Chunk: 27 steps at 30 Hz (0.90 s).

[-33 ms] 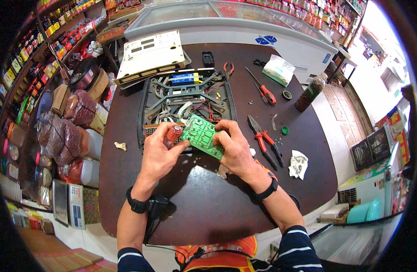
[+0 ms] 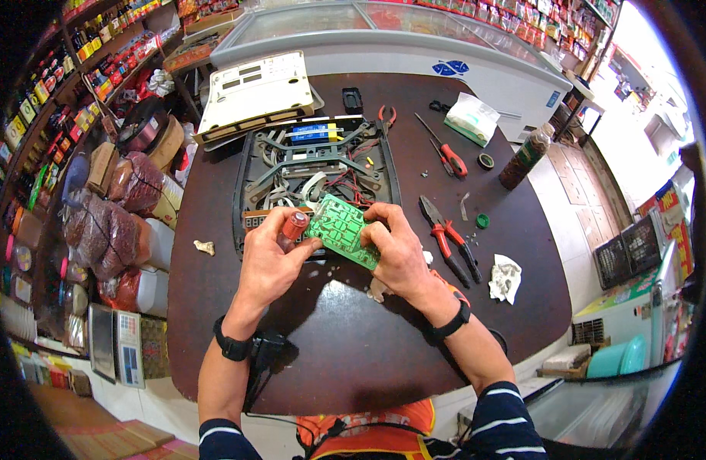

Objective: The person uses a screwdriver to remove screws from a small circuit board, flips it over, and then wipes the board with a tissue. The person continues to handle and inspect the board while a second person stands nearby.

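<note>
My left hand (image 2: 276,257) is closed on a red-handled tool (image 2: 295,221), its thumb at the left edge of a green circuit board (image 2: 339,225). My right hand (image 2: 391,257) grips the board's right part, fingers curled over it. Behind them lies an opened dark device housing (image 2: 258,172), with a blue part (image 2: 313,133), metal brackets, wires and a digit display (image 2: 253,220). To the right lie red-handled pliers (image 2: 454,238), small pliers (image 2: 387,115), a red screwdriver (image 2: 454,162) and a green cap (image 2: 482,221).
A white panel (image 2: 253,92), tissue pack (image 2: 470,116), bottle (image 2: 525,157) and crumpled tissue (image 2: 505,280) lie on the dark table (image 2: 353,360). A chest freezer (image 2: 391,57) stands behind; stocked shelves (image 2: 38,107) and bagged goods (image 2: 100,230) are at left.
</note>
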Each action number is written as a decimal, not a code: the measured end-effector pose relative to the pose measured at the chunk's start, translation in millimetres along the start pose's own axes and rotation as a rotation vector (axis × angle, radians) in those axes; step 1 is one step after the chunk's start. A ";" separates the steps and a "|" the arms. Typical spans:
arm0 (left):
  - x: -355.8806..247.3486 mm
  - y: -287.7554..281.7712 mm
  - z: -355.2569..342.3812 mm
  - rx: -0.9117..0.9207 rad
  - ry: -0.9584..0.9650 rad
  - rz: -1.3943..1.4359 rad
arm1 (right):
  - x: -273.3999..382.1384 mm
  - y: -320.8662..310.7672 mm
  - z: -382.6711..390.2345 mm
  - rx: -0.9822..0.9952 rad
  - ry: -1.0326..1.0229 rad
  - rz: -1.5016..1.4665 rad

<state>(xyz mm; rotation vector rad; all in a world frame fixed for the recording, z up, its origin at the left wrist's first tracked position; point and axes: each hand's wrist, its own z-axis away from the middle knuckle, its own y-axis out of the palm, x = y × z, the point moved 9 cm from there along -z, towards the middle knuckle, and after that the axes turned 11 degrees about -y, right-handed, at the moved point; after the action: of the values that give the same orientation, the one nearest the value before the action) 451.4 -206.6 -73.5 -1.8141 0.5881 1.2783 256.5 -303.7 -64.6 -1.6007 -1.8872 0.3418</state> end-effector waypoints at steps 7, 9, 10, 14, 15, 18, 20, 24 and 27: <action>-1.5 1.4 1.3 0.060 -0.111 -0.075 | 6.6 -2.1 -1.5 0.000 -0.058 0.025; -5.1 1.0 1.4 0.053 -0.101 -0.061 | 7.9 -2.2 -2.0 0.002 -0.064 0.026; -5.1 1.0 1.4 0.053 -0.112 -0.062 | 8.3 -2.1 -2.5 0.002 -0.067 0.027; -7.7 0.3 1.8 0.049 -0.089 -0.074 | 9.7 -1.9 -3.0 0.005 -0.071 0.036; -7.7 0.2 1.8 0.050 -0.087 -0.068 | 9.2 -1.7 -3.0 0.007 -0.065 0.033; -7.5 -0.2 1.8 0.054 -0.081 -0.064 | 8.2 -0.8 -3.0 0.017 -0.054 0.035; -6.9 0.0 1.8 0.064 -0.086 -0.057 | 5.9 0.4 -2.6 0.026 -0.031 0.022; -5.3 0.3 2.4 0.079 -0.106 -0.042 | 4.1 1.1 -2.7 0.028 -0.014 0.003; -6.9 0.4 3.0 0.085 -0.092 -0.030 | 5.1 0.2 -3.2 0.023 -0.020 -0.002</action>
<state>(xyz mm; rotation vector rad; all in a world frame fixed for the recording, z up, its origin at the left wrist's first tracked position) 447.0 -204.9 -67.7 -1.6799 0.5538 1.2899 258.3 -299.4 -60.8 -1.5861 -1.8933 0.3785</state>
